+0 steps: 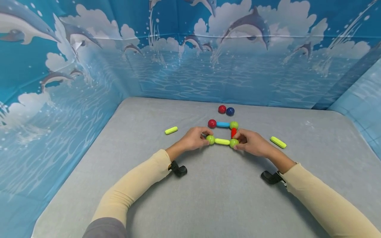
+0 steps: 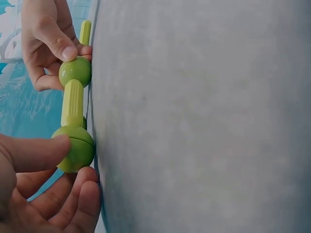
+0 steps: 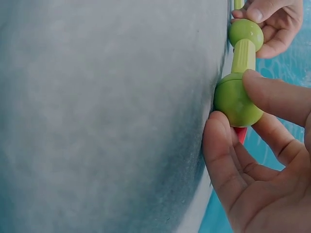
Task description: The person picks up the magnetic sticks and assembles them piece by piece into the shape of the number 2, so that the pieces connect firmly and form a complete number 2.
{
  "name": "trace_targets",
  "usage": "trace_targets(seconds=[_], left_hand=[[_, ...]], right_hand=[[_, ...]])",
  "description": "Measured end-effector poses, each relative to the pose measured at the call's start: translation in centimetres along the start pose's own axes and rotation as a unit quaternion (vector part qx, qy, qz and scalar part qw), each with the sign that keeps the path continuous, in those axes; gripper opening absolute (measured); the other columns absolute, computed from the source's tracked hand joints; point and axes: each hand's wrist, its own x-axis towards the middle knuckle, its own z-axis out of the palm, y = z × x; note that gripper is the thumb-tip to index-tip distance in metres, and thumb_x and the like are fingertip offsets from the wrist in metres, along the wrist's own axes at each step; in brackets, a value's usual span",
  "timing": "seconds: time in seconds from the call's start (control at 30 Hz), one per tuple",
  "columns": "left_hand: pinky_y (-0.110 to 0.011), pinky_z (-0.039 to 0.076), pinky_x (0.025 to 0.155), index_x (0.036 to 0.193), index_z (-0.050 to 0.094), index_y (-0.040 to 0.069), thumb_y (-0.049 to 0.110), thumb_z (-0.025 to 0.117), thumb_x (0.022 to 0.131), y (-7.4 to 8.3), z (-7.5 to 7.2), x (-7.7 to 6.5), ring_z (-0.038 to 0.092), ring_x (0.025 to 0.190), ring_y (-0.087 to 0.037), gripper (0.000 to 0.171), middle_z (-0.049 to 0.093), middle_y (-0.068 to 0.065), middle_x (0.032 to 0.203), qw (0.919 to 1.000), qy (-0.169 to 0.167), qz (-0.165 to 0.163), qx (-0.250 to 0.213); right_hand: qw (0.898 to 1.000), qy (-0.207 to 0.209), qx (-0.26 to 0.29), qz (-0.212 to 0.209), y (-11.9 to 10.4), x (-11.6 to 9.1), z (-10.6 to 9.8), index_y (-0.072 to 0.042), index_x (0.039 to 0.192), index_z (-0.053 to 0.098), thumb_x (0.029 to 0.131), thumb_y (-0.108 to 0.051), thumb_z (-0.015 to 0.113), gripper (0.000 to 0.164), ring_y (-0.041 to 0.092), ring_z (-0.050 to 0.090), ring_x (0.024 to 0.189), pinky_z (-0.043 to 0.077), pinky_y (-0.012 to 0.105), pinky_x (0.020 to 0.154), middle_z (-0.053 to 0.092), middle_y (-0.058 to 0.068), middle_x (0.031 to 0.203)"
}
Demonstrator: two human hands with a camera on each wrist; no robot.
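Observation:
My left hand [image 1: 194, 138] pinches a green ball [image 1: 211, 139] between thumb and fingers. A yellow-green rod [image 1: 222, 141] joins this ball to a second green ball [image 1: 233, 143], which my right hand [image 1: 252, 142] pinches. From that second ball a red rod [image 1: 233, 133], partly hidden by the right fingers, runs back to another green ball [image 1: 234, 125]. There a light blue rod [image 1: 223, 124] leads left to a red ball [image 1: 212, 123]. In the left wrist view, the left thumb presses the near ball [image 2: 75, 150]; the right wrist view shows the right thumb on its ball [image 3: 238, 101].
Behind the joined pieces lie a loose red ball [image 1: 222, 109] and a dark blue ball [image 1: 230, 111]. One loose yellow-green rod [image 1: 171, 130] lies to the left, another rod [image 1: 278, 142] to the right. A dolphin-print curtain [image 1: 190, 72] borders the grey tabletop [image 1: 208, 198].

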Motion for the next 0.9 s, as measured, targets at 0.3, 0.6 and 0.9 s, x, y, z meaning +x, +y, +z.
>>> trace_targets(seconds=[0.3,0.6,0.9], left_hand=[[-0.022,0.054,0.063,0.126,0.066,0.010,0.006,0.069,0.092,-0.1,0.0,-0.2,0.067,0.108,-0.024,0.034,0.066,-0.011,0.129,1.0000,0.002,0.002,0.008],[-0.030,0.057,0.076,0.136,0.059,0.012,0.010,0.064,0.096,-1.0,-3.5,-1.5,0.066,0.113,-0.023,0.041,0.062,-0.006,0.139,0.9965,0.035,-0.017,0.073],[-0.042,0.055,0.086,0.131,0.063,0.008,0.013,0.060,0.098,-4.6,-8.6,-2.9,0.067,0.109,-0.026,0.033,0.065,-0.010,0.132,0.9822,0.113,-0.041,0.144]], right_hand=[[1.000,-0.010,0.014,0.005,0.0,0.2,-0.1,-0.007,0.106,0.059,0.090,-0.009,0.071,0.020,0.023,0.060,0.094,0.050,0.031,0.075,0.065,0.012,0.104],[1.000,-0.013,0.027,0.009,0.3,0.1,-0.3,-0.008,0.106,0.059,0.091,-0.010,0.070,0.019,0.025,0.060,0.099,0.050,0.032,0.077,0.064,0.014,0.108],[0.999,-0.020,0.033,0.013,0.1,0.1,-0.2,-0.007,0.107,0.059,0.091,-0.011,0.070,0.020,0.026,0.060,0.100,0.050,0.032,0.077,0.064,0.014,0.109]])
